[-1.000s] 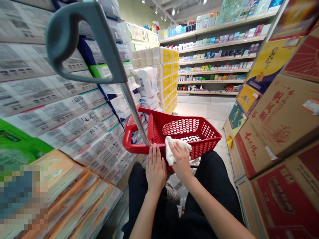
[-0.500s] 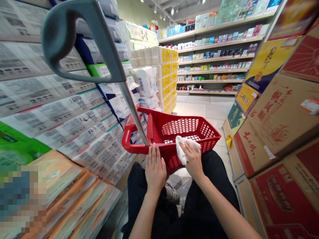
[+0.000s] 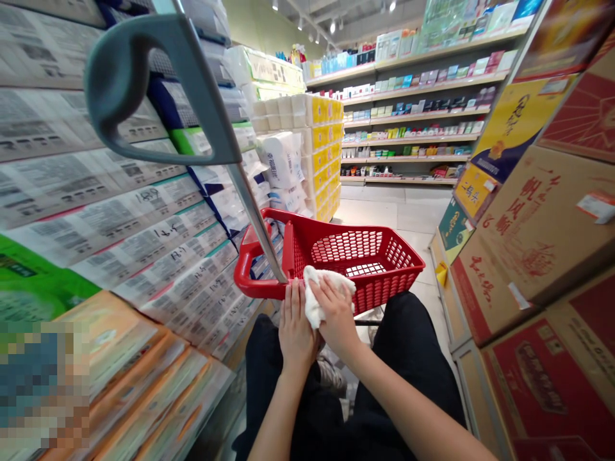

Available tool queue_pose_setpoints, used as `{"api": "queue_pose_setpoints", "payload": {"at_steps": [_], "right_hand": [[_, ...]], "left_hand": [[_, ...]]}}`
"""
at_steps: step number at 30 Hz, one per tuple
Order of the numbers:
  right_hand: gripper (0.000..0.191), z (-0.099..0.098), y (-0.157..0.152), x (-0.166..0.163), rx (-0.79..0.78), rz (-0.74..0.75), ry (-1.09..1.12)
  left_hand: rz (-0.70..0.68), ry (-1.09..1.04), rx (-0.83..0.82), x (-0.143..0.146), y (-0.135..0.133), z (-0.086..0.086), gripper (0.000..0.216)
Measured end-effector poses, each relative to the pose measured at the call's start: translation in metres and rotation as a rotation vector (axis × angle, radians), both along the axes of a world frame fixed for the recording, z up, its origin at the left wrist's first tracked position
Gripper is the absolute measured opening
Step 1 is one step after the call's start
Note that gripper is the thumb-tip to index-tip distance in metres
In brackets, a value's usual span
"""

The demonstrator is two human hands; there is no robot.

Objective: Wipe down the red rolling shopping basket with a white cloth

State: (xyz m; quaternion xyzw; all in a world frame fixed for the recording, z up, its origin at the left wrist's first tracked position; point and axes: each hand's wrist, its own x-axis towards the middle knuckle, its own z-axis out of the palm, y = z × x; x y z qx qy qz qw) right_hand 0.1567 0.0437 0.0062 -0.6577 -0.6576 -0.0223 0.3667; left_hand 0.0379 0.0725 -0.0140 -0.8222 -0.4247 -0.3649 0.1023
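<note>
A red plastic shopping basket (image 3: 384, 256) stands on the floor in front of my knees, with a grey pull handle (image 3: 144, 83) rising on a metal rod toward the camera. My left hand (image 3: 295, 323) lies flat on the basket's near rim, fingers straight and together, holding nothing. My right hand (image 3: 336, 310) presses a crumpled white cloth (image 3: 319, 288) against the near rim, right beside my left hand. The basket looks empty inside.
Stacked tissue and paper packs (image 3: 120, 218) fill the left side. Cardboard boxes (image 3: 538, 237) with red print line the right. A tiled aisle (image 3: 398, 211) runs ahead to product shelves (image 3: 413, 109). A yellow and white stack (image 3: 321, 147) stands beyond the basket.
My right hand slid the cloth rightward along the rim, then back left until it sits against my left hand. My left hand stayed on the rim.
</note>
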Motion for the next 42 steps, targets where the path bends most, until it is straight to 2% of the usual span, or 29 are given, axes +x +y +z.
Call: {"api": "queue_pose_setpoints", "payload": {"at_steps": [2, 5, 10, 16, 20, 22, 25, 30, 33, 37, 42], "right_hand": [[0.066, 0.006, 0.002, -0.011, 0.024, 0.039, 0.008], [0.066, 0.005, 0.002, -0.005, 0.042, 0.046, -0.018], [0.073, -0.017, -0.005, 0.035, 0.019, -0.039, -0.07], [0.076, -0.046, -0.02, 0.094, -0.011, -0.235, -0.11], [0.072, -0.055, -0.025, 0.115, -0.046, -0.344, -0.129], [0.07, -0.053, -0.023, 0.11, -0.058, -0.378, -0.097], [0.071, -0.04, -0.015, 0.082, -0.062, -0.358, -0.029], [0.071, -0.007, 0.0, 0.011, -0.022, -0.064, 0.038], [0.065, 0.003, 0.003, -0.008, 0.016, 0.029, 0.06], [0.066, -0.006, 0.002, 0.008, 0.037, 0.033, 0.024], [0.071, -0.036, -0.008, 0.061, 0.025, -0.088, -0.046]], "left_hand": [[-0.015, -0.001, 0.013, -0.002, 0.0, 0.0, 0.073], [-0.036, 0.001, -0.001, -0.003, -0.001, 0.002, 0.071], [0.017, -0.018, -0.012, 0.001, -0.002, 0.003, 0.067], [0.031, -0.023, -0.014, 0.003, -0.002, 0.002, 0.066], [0.045, -0.013, -0.02, 0.002, -0.002, 0.002, 0.067], [0.043, -0.016, -0.019, 0.003, -0.002, 0.002, 0.067], [0.034, -0.029, -0.015, 0.004, -0.003, 0.002, 0.067], [0.0, -0.028, -0.014, 0.001, -0.002, 0.002, 0.07], [-0.03, -0.02, -0.005, -0.002, -0.001, 0.001, 0.072], [-0.006, 0.012, -0.01, -0.002, -0.002, 0.003, 0.07], [0.039, 0.011, -0.004, 0.002, -0.003, 0.003, 0.069]]}}
